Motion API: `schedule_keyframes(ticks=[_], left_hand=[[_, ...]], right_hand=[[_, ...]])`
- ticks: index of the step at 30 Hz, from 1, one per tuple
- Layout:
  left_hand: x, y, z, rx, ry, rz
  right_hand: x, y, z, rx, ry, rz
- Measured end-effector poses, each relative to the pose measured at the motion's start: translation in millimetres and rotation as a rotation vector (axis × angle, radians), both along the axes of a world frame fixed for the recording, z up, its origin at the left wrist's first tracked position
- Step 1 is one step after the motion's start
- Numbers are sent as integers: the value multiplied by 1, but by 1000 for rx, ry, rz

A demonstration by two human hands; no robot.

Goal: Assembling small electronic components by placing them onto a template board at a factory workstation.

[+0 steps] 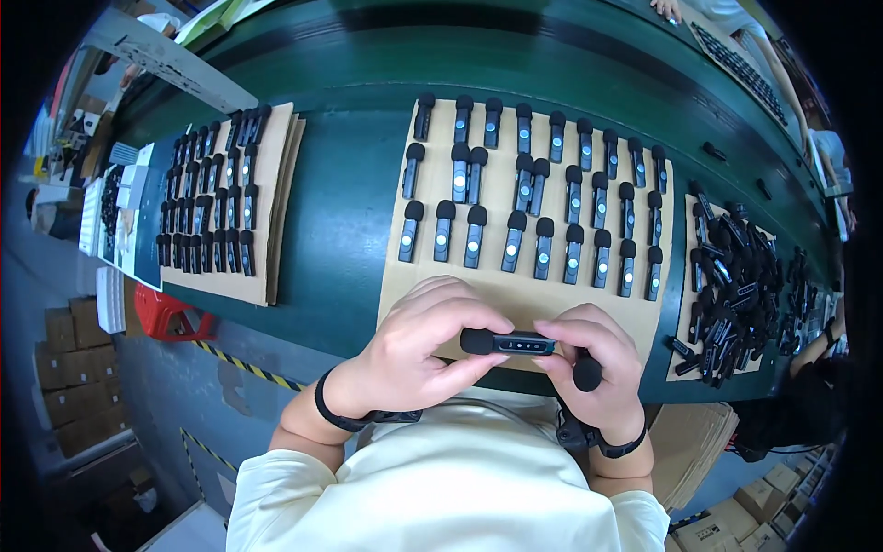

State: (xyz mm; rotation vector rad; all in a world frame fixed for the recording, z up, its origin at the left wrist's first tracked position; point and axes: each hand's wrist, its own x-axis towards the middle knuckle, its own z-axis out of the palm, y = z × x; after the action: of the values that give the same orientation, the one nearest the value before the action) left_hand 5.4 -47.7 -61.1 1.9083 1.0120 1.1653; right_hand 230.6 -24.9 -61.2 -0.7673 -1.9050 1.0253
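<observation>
Your left hand (418,345) and right hand (598,363) meet just over the near edge of the green table (340,221), and between them you grip a small black microphone (509,343): left thumb and fingers pinch its foam-capped end, right fingertips pinch the other end. Its long axis lies level, running left to right, foam head toward your left. Your right hand also tucks a second black foam cap (587,373) against the palm. Both wrists are bent inward, each with a dark band, forearms coming up from your pale shirt. Just beyond your hands lies a cardboard sheet (515,294) carrying three rows of the same microphones (533,198), standing lengthwise away from you. To your right a smaller sheet holds a loose heap of black parts (731,285); to your left another cardboard sheet (271,207) bears tightly packed rows. Below the table's left side you see a red stool (170,313), hazard-striped floor tape and stacked cartons (78,377).
</observation>
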Motion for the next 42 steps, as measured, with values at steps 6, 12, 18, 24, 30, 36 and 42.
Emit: schedule_keyframes(ticks=[6,12,18,24,30,36,42], left_hand=[[-2,-1,-6,64,0,-14],[-7,-6,-6,-202,-94,41],[-22,-15,-16,-276,-174,17],[-52,-34,-17,-437,-256,188],[-71,-41,-33,-662,-348,337],[-71,-33,-36,-652,-170,340],[-72,-24,-41,-377,146,333]], right_hand=[[-3,-3,-1,21,9,-1],[-5,0,-10,118,8,3],[-5,2,-9,217,-119,25],[5,-10,-27,-70,28,-43],[7,-4,-18,107,-244,-16],[7,-2,-11,137,-276,31],[7,-4,-16,145,-210,13]])
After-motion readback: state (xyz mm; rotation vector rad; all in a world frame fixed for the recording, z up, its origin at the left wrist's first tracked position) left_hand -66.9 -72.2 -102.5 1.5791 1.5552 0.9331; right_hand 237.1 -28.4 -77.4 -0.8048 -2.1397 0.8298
